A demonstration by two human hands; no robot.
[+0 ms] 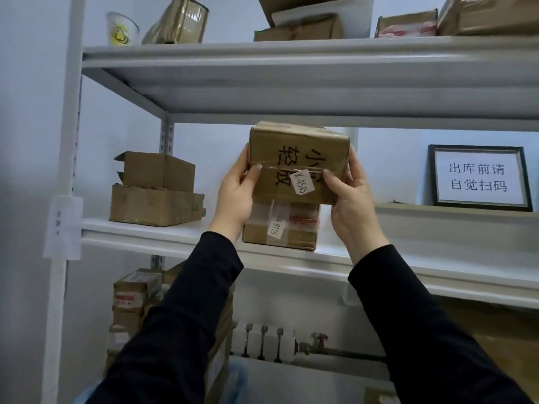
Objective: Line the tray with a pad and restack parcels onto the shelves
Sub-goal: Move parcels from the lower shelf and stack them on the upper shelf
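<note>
At the far left edge, a white upright post [62,170] carries a taped paper label [62,225]. From it run two white metal shelves. On the top shelf [262,53] stand a clear cup [121,29] with a bee print, a tilted box [178,21] and more boxes further right. On the middle shelf [145,234] a stack of two cartons [157,196] sits near the post, with a strip of bare shelf between it and the hands.

The left hand [236,191] grips the left side of a brown parcel [297,164] marked K-4545, fingers wrapped behind it and thumb pressed on the front at the tape seam. This parcel is directly over a lower parcel [281,228] marked K-9115, which stands at the shelf's front edge; their edges meet, though I cannot tell whether the upper one's weight rests on it. Only a narrow gap separates the held parcel's top from the underside of the top shelf. The right hand [350,193] clamps the right side the same way, thumb on the front beside the white tag.

Right of the parcels the shelf is bare up to a framed sign [479,177] leaning at the back. Below, cartons [131,298] are piled at the left, and a radiator valve [318,342] shows against the pale wall.
</note>
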